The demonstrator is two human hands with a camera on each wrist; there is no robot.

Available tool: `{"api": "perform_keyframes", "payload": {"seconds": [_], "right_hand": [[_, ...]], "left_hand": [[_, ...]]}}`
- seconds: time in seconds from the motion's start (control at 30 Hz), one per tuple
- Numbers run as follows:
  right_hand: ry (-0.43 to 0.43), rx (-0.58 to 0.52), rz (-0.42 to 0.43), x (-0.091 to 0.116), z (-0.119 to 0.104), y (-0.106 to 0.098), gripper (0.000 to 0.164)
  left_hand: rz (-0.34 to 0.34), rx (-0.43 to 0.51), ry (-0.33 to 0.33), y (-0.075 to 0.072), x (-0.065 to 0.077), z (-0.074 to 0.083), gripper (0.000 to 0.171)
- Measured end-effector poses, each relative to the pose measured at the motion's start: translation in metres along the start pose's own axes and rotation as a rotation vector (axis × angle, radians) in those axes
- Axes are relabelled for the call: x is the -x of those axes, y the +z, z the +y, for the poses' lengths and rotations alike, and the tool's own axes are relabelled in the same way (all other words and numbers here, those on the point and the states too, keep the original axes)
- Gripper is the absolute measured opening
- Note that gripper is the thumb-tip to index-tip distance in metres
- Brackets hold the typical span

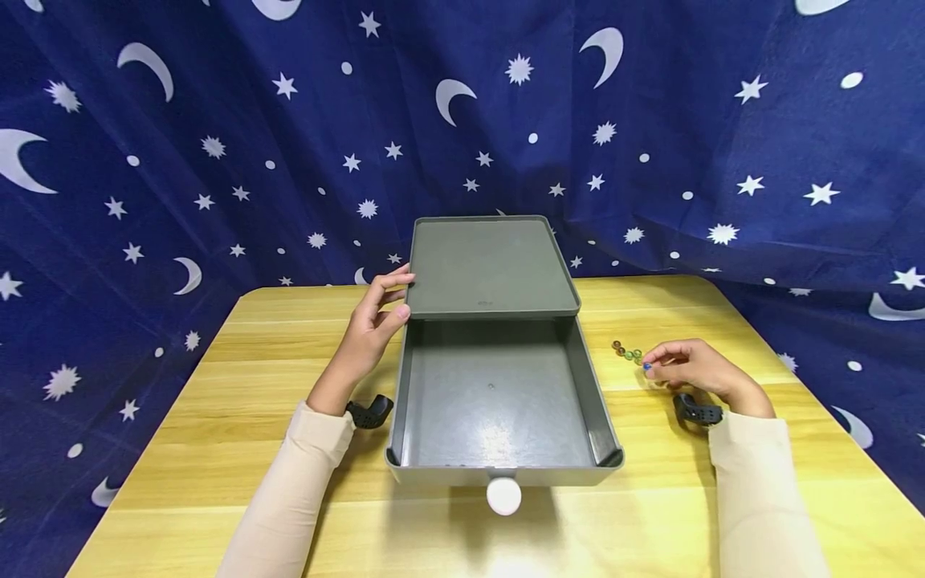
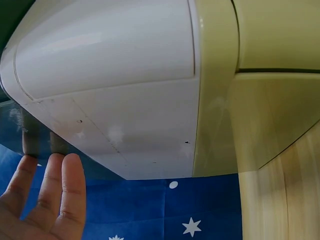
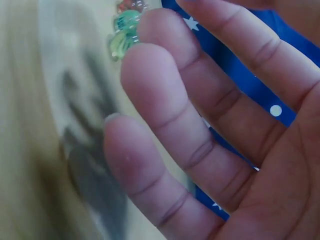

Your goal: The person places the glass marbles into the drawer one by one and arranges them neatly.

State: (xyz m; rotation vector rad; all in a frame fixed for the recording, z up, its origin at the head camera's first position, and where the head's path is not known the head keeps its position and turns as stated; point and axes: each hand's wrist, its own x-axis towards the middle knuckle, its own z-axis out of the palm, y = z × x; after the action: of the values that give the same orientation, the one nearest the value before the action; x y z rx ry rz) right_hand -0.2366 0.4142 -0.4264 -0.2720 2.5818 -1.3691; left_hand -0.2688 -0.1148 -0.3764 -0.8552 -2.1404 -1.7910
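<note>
A grey drawer box (image 1: 482,265) stands mid-table in the head view, its drawer (image 1: 499,401) pulled out toward me and its white knob (image 1: 503,496) in front. My left hand (image 1: 372,325) touches the box's left side near the top with thumb and fingertips; the left wrist view shows straight fingers (image 2: 73,187) beside the pale side wall (image 2: 140,130). To the right of the drawer, my right hand (image 1: 690,369) pinches a small blue marble (image 1: 646,366) just above the table. The right wrist view hides that marble behind the fingers.
Several small glass marbles, amber (image 1: 617,345) and green (image 1: 629,355), lie in a short row by my right fingertips. The wooden table (image 1: 289,337) ends at a blue curtain (image 1: 405,104) with moons and stars.
</note>
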Motion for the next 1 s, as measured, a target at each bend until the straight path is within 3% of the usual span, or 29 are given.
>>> {"api": "perform_keyframes", "payload": {"seconds": [0.37,0.63,0.87,1.0], "right_hand": [[-0.101,-0.062,0.031,0.004,-0.009,-0.003,0.018],[-0.127,-0.006,0.095,0.008,-0.022,-0.002,0.016],[-0.178,0.028,0.125,0.008,-0.033,-0.004,0.028],[-0.194,0.044,0.138,0.008,-0.038,-0.004,0.021]], "left_hand": [[-0.004,0.001,-0.005,0.001,0.001,0.0,0.049],[-0.004,-0.003,-0.004,0.002,0.001,0.0,0.05],[-0.002,-0.007,-0.003,0.001,0.001,0.001,0.049],[-0.003,-0.009,-0.004,0.001,0.001,0.002,0.049]]}}
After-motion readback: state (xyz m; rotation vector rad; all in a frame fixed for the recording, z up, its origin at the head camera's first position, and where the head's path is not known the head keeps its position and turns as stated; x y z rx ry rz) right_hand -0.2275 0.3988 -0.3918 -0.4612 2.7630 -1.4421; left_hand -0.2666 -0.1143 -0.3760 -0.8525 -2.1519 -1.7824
